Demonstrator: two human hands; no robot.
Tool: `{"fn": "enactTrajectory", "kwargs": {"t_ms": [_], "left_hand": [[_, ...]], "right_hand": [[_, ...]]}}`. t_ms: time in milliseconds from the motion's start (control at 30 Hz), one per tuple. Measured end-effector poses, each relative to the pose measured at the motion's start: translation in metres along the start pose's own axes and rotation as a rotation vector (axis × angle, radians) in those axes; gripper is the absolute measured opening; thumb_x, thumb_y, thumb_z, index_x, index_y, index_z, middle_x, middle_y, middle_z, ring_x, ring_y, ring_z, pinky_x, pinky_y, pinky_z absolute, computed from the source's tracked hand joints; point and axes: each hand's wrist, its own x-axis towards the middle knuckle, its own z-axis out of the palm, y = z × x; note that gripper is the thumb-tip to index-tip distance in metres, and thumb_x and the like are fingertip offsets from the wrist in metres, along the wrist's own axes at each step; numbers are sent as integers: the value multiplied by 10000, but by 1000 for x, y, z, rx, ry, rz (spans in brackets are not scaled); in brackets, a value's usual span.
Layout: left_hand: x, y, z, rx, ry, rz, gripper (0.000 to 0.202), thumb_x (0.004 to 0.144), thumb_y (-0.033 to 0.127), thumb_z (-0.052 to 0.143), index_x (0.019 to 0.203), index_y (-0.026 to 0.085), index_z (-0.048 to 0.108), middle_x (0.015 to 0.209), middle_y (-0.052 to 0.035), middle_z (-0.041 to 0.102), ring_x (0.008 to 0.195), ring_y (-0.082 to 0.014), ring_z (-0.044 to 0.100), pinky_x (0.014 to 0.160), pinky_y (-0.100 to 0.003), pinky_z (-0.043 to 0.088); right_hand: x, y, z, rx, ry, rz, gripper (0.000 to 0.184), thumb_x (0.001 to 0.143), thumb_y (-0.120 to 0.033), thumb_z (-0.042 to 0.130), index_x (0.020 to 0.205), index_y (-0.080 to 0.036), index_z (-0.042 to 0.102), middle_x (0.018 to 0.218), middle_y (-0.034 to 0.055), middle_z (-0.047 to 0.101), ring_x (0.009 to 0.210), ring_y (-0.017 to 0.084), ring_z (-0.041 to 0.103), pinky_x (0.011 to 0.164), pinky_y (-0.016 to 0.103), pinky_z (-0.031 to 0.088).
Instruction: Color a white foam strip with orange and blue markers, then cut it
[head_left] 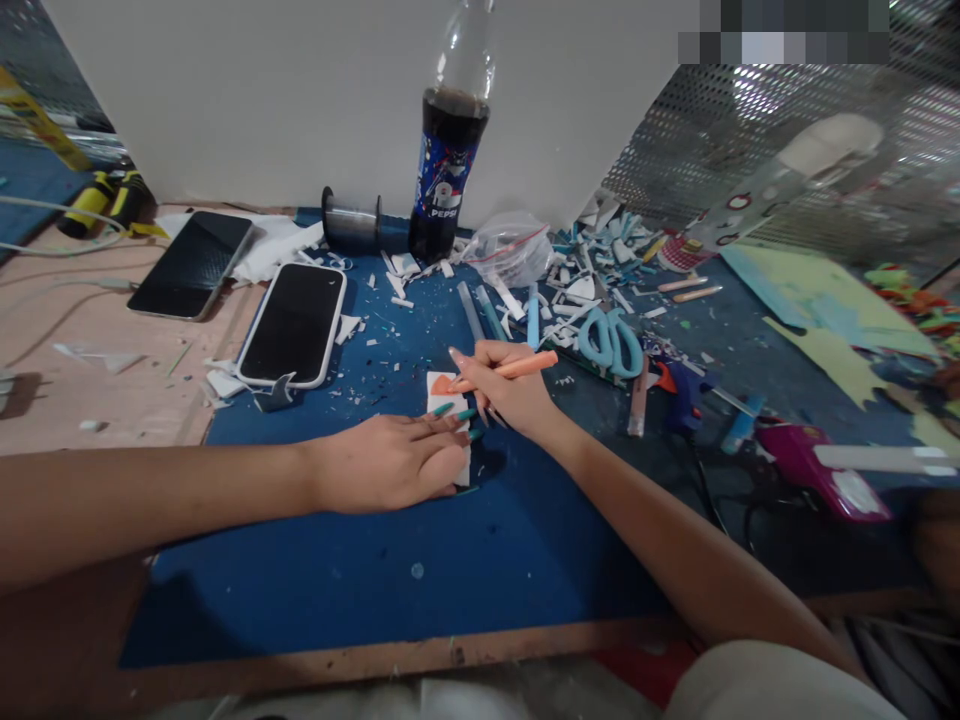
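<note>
My right hand (517, 385) is closed around an orange marker (529, 364), holding it like a pen. The marker's tip rests at an orange patch on a small white piece (437, 402) of paper or foam board. My left hand (397, 460) lies flat across that piece with its fingers stretched out, pressing it onto the blue mat (360, 570). The left fingers cover most of the piece's middle, and its lower end shows beside them. Green-blue nails tip the left fingers.
Two phones (292, 325) lie at left. Behind stand a Pepsi bottle (448, 170) and a wire spool (352, 218). White scraps (585, 290), blue-handled scissors (611, 342), a blue glue gun (684, 395), a magenta tool (817, 470) and a clear bottle (765, 190) lie rightward.
</note>
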Motion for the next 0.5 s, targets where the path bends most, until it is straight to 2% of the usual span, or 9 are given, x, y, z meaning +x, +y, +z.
{"fn": "enactTrajectory", "kwargs": {"t_ms": [100, 300, 500], "left_hand": [[0, 0, 0, 2, 5, 2, 247, 918, 244, 381, 838, 60, 526, 943, -156, 676, 957, -238, 634, 821, -332, 550], [0, 1, -1, 1, 3, -2, 254, 919, 257, 378, 835, 68, 525, 941, -146, 677, 954, -235, 636, 817, -332, 553], [0, 0, -1, -5, -15, -4, 239, 912, 258, 398, 894, 57, 527, 966, -143, 673, 973, -238, 627, 815, -331, 554]], "right_hand": [[0, -1, 0, 1, 13, -2, 405, 792, -238, 543, 454, -187, 324, 373, -77, 336, 375, 60, 462, 351, 172, 314], [-2, -3, -1, 62, 77, 25, 411, 784, -209, 529, 448, -193, 293, 331, -110, 280, 249, 31, 343, 373, 190, 391], [-2, 0, 0, 82, 15, 40, 413, 791, -275, 550, 454, -192, 327, 348, -94, 310, 279, 47, 390, 309, 176, 329]]}}
